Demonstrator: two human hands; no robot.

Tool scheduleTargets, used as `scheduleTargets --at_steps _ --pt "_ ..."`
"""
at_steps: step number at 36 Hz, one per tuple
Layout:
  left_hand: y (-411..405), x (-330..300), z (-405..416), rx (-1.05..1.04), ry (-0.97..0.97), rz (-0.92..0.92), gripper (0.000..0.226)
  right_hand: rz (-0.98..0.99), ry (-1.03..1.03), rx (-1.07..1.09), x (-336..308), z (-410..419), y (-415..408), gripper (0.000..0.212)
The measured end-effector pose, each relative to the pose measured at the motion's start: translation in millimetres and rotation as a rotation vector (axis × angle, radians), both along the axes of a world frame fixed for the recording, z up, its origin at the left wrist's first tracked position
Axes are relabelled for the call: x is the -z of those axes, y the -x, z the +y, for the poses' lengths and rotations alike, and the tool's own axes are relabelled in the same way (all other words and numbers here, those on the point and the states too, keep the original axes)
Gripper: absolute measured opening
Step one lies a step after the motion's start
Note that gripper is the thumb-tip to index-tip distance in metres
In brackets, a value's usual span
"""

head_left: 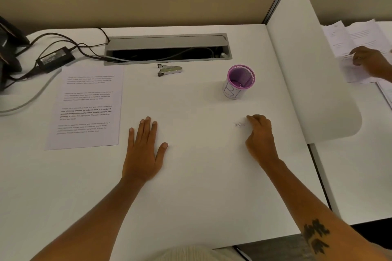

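My left hand lies flat on the white desk, palm down with fingers straight and spread. My right hand rests on the desk further right, knuckles up and fingers curled, holding nothing that I can see. Its fingertips sit just right of a few tiny metal bits, which look like loose staples. A purple mesh cup with a white paper label stands behind my right hand. A metal staple remover lies near the back, in front of the cable tray.
A printed sheet lies at the left. A black power adapter and cables sit at the back left. A white divider panel bounds the right side. Beyond it, another person's hand rests on papers.
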State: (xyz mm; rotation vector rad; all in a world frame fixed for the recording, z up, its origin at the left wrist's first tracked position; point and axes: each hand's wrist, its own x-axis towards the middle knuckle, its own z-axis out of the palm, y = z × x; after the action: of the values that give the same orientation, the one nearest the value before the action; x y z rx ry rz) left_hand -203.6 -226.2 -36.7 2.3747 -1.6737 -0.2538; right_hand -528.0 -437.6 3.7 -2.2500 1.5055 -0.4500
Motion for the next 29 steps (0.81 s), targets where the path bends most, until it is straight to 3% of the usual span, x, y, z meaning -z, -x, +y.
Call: scheduleTargets --at_steps 8,14,19,23,29 --pt "2.0 -2.1 -0.1 -0.003 -0.002 -0.007 0.078 -0.007 -0.025 -0.061 -0.4 13.9 -26.4 0.058" --pt "1.2 -0.5 -0.4 -0.002 -0.001 -0.013 0.078 -0.074 0.051 0.089 -8.5 15.1 -17.6 0.040" --pt "0.6 2.2 -0.4 0.000 0.002 -0.026 0.078 -0.085 0.049 -0.028 -12.0 21.5 -22.3 0.038" --pt "0.7 2.6 -0.4 0.002 0.015 -0.025 0.078 -0.180 0.059 0.046 -16.4 15.6 -16.0 0.030" --pt "0.8 2.4 -0.6 0.000 0.010 -0.031 0.078 -0.201 -0.050 0.067 -15.7 19.4 -12.7 0.039"
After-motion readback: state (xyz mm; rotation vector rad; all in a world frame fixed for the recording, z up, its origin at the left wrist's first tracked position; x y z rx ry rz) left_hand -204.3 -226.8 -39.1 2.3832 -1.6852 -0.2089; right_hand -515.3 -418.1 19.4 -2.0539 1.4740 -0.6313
